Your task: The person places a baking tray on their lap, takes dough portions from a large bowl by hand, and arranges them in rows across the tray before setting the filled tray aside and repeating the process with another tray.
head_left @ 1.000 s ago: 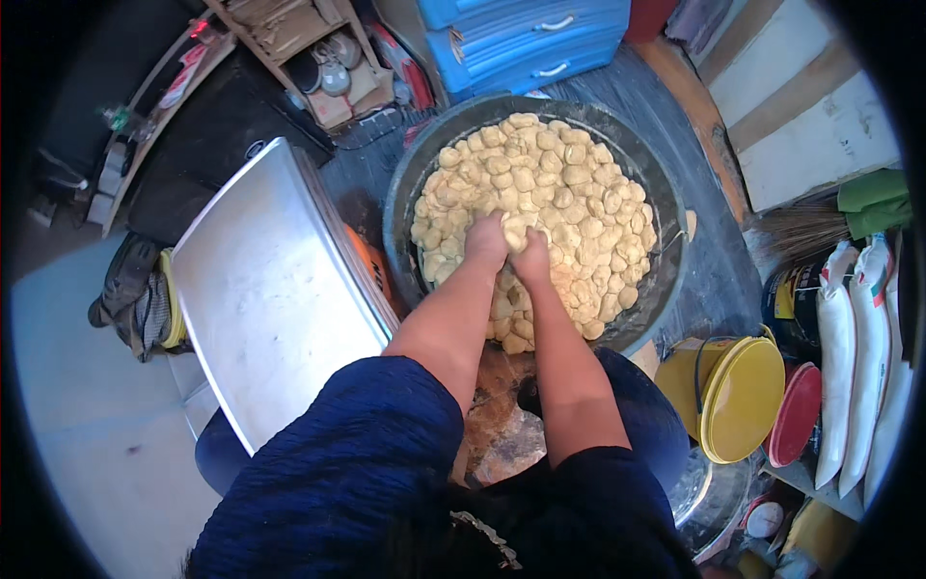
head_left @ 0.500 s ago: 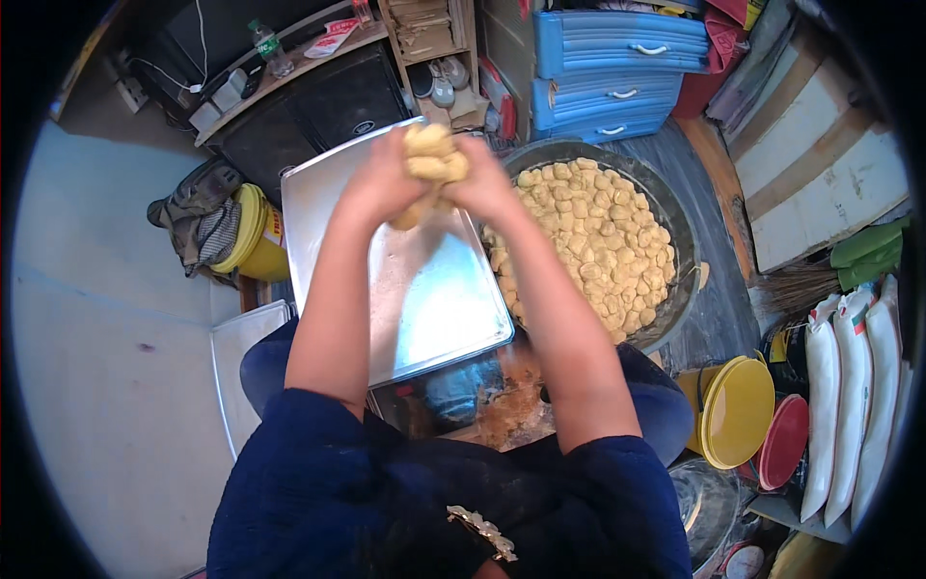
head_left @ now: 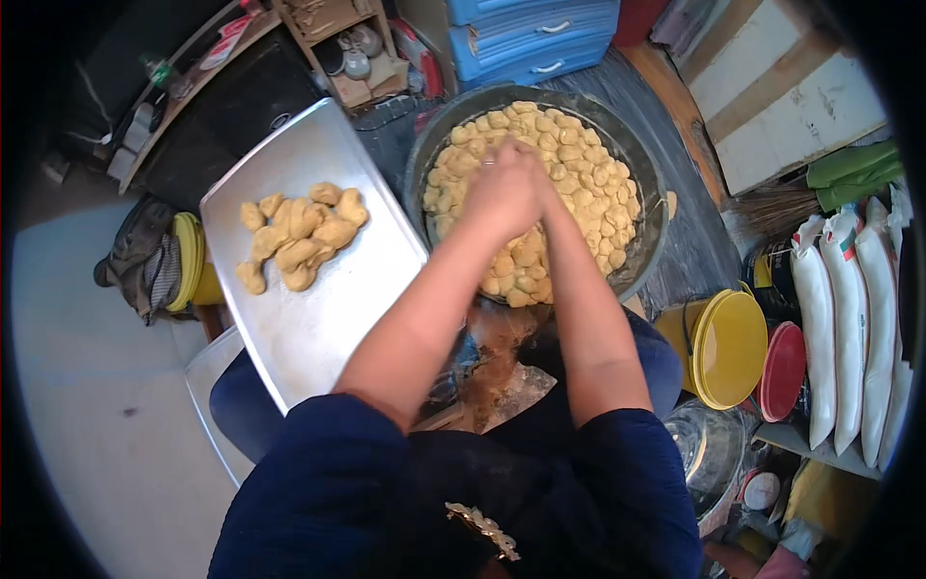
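A large dark round tub holds many pale dough pieces. My left hand reaches over the middle of the dough, fingers curled; what they hold, if anything, is hidden. My right hand is beside it, largely covered by my left, so its fingers cannot be made out. To the left of the tub, a metal tray bears a loose pile of dough lumps.
Blue drawers and a shoe shelf stand behind. A yellow bucket, red bucket and white sacks line the right. A lidded yellow container with a bag sits left; dark board shelving is behind it.
Half a second ago both hands held dough high over the tray; now that dough lies on the tray and both hands are back over the tub.
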Demonstrator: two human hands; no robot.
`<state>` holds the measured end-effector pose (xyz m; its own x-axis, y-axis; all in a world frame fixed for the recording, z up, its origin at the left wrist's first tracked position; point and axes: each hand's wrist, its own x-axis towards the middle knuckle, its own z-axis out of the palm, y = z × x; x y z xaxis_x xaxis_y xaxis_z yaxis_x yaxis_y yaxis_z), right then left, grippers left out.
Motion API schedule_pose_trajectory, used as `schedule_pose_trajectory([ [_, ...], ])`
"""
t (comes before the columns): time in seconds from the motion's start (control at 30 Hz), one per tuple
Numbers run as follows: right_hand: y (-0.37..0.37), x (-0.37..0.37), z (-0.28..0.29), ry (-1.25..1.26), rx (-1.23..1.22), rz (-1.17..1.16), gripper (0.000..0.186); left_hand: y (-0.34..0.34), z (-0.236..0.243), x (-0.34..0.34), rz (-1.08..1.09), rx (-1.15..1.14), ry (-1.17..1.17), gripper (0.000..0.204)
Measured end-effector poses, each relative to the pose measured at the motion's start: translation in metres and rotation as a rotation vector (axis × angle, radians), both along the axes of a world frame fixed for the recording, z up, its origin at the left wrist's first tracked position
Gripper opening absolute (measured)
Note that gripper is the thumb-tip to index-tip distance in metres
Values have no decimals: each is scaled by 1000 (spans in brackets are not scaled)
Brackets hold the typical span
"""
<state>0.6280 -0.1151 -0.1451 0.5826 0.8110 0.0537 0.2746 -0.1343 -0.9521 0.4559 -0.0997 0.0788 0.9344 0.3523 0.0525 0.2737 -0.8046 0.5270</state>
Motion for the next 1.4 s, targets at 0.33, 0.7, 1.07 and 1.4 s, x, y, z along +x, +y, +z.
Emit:
schedule_pose_trajectory([
  [0.33,-108,-16,-69,-61,-973,-465,122,-16,-283,78,-51,-96,610,78],
  [0.7,-113,-37,-72,-363,-900,-395,67,-7,-298,61,3,-220,573,82],
  [1.07,-107,-71,-61,-208,-1147,-202,75,-34,-281,33,-108,-58,733,60],
  [1.4,-102,-36,-55,-290,-725,-277,53,12,-301,70,110,-449,354,22],
])
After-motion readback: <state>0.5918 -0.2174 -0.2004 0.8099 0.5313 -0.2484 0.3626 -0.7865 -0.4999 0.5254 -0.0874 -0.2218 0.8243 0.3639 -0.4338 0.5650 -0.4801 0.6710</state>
